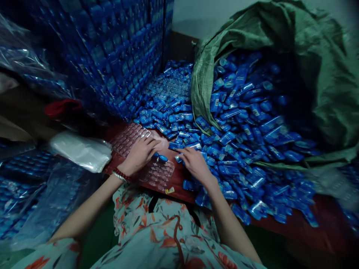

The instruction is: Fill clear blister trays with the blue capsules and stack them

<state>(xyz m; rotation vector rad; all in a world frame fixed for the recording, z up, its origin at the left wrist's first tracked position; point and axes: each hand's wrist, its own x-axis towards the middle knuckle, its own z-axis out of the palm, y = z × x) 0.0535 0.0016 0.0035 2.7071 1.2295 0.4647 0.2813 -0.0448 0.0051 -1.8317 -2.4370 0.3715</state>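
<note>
1. A clear moulded tray [161,177] lies at the red table's [182,179] near edge, with two blue bottles [163,158] at its far side
2. The left hand [141,154] is palm down, fingers loosely bent beside these bottles; I cannot tell whether it grips one
3. The right hand [195,164] curls its fingers at the bottle pile [238,157]; its grip is unclear

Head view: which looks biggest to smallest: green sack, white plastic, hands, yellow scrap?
1. Green sack
2. White plastic
3. Left hand and right hand, too alike to rank
4. Yellow scrap
</note>
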